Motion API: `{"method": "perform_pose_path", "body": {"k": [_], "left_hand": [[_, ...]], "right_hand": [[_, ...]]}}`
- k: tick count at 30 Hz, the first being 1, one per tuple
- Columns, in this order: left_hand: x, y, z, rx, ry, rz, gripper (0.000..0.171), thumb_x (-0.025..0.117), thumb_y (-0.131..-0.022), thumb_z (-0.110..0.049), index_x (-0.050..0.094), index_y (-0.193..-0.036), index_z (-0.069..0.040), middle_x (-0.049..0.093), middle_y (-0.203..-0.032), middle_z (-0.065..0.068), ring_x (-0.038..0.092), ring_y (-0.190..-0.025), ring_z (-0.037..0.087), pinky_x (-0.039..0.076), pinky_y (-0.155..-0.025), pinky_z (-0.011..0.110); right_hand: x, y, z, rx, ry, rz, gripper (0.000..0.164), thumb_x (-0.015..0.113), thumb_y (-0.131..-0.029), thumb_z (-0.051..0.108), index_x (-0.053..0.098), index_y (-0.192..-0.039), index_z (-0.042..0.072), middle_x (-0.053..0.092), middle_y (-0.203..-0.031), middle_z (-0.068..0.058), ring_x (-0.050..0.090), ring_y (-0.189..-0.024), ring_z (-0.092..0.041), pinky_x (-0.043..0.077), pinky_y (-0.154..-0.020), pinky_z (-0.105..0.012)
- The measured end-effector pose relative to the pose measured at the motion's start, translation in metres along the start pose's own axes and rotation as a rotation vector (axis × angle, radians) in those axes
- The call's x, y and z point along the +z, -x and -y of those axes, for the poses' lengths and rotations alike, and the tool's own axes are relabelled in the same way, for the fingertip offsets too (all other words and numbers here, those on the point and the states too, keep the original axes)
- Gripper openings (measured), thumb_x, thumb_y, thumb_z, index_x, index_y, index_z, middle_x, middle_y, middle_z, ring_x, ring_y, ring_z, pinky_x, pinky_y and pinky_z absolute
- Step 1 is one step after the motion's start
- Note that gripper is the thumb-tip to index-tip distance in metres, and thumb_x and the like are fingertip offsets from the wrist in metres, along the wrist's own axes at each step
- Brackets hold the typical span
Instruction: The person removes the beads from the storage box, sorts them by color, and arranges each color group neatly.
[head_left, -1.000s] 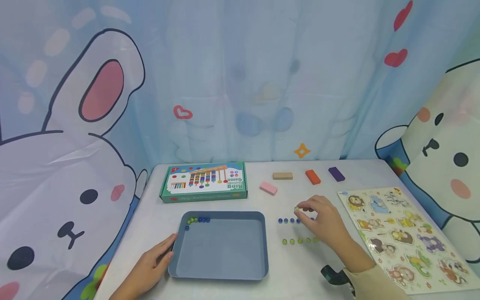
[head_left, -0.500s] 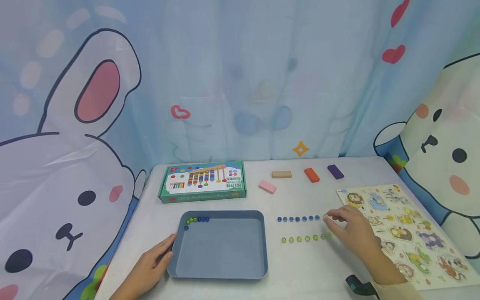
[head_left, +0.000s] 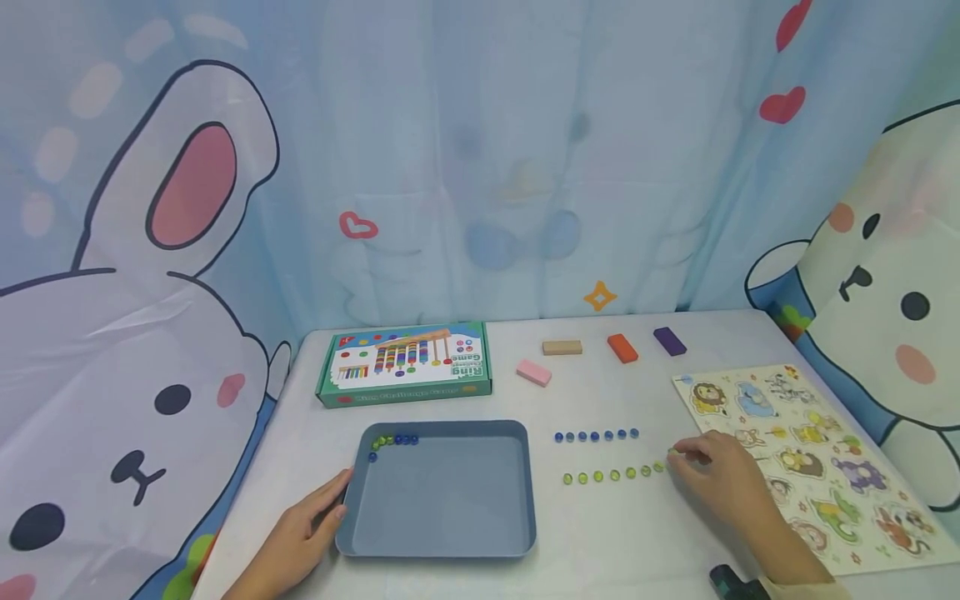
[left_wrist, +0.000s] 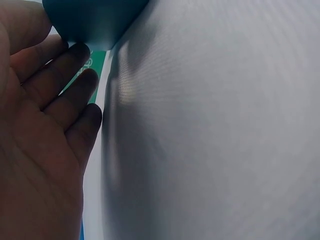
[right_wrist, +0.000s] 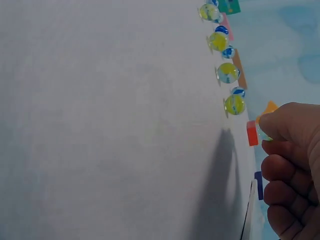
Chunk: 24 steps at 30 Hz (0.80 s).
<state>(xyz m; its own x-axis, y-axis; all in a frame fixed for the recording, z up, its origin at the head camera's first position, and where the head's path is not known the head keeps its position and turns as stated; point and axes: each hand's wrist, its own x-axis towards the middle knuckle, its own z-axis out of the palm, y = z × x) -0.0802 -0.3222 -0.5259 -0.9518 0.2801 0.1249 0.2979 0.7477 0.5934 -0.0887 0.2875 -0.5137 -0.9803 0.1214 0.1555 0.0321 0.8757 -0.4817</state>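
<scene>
My right hand (head_left: 722, 483) pinches a yellow-green glass marble (right_wrist: 266, 135) between thumb and forefinger, just past the right end of a row of yellow-green marbles (head_left: 615, 475). Behind that row runs a line of blue marbles (head_left: 595, 437). A grey-blue tray (head_left: 450, 508) lies to the left, with a few blue marbles (head_left: 407, 439) and yellow-green marbles (head_left: 381, 441) in its far left corner. Against the tray's left side rests my left hand (head_left: 300, 529); its fingers look relaxed in the left wrist view, touching the tray wall.
A green game box (head_left: 405, 367) stands behind the tray. Pink (head_left: 534, 372), tan (head_left: 562, 347), orange (head_left: 622, 348) and purple blocks (head_left: 670, 341) lie along the back. An animal puzzle board (head_left: 817, 492) lies at the right, partly behind my right forearm.
My right hand has moved right and toward me, carrying the marble from above the blue row to the yellow-green row's right end. The left hand stays at the tray.
</scene>
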Motion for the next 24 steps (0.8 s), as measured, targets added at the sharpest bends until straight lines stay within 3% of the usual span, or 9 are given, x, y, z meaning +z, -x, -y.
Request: {"method": "perform_pose_path", "body": {"k": [7,20,24], "left_hand": [[0.0,0.0,0.0003,0.006,0.001,-0.004,0.05,0.058,-0.109,-0.031,0.052,-0.155,-0.014,0.055,-0.158,0.003,0.051,-0.143,0.025,0.049,-0.115,0.026],[-0.0002,0.0004,-0.001,-0.004,-0.001,0.002,0.05,0.058,-0.109,-0.032,0.052,-0.155,-0.014,0.055,-0.158,0.003,0.051,-0.143,0.024,0.051,-0.115,0.032],[-0.0009,-0.0003,-0.0019,-0.007,-0.001,0.006,0.05,0.058,-0.109,-0.032,0.052,-0.155,-0.014,0.054,-0.158,0.003,0.051,-0.144,0.025,0.051,-0.115,0.033]], "right_hand": [[0.002,0.0052,-0.0056,0.003,0.013,0.045,0.018,0.081,-0.089,0.025,0.08,-0.103,0.012,0.071,-0.094,0.0,0.063,-0.089,-0.018,0.054,-0.077,-0.036],[0.0072,0.0045,-0.0091,0.024,0.045,0.089,0.021,0.082,-0.089,0.027,0.08,-0.104,0.012,0.073,-0.094,0.001,0.064,-0.089,-0.018,0.054,-0.076,-0.036],[0.0009,0.003,-0.0092,0.049,0.021,0.081,0.028,0.08,-0.091,0.032,0.079,-0.11,0.011,0.073,-0.1,-0.004,0.066,-0.094,-0.022,0.056,-0.078,-0.038]]}}
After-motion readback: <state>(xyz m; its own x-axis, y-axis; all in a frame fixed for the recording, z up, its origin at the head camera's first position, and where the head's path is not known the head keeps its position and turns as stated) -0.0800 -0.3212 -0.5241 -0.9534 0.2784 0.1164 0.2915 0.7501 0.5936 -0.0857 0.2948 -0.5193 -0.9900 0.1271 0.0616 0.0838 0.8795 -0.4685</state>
